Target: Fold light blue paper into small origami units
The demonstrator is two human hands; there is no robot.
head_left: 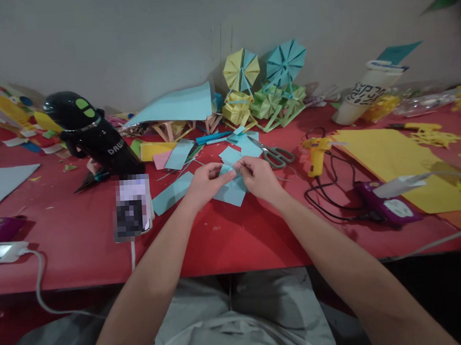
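Note:
Between my two hands is a small piece of light blue paper [226,169]. The fingers of my left hand [210,181] pinch its left side, the thumb pointing inward. My right hand [257,175] grips the right side with fingertips curled together. Below the hands lies a larger blue paper sheet [231,194], with more blue paper pieces [248,145] just behind. A long blue paper strip [173,193] rests left of my left hand. Scissors [276,155] with grey handles lie behind and to the right of my right hand.
A yellow glue gun [317,155] with a black cord sits to the right, near a purple power strip [389,205] and yellow paper sheets [404,168]. At left stand a black bottle [101,135] and a phone [134,206]. Folded paper wheels [286,62] line the wall.

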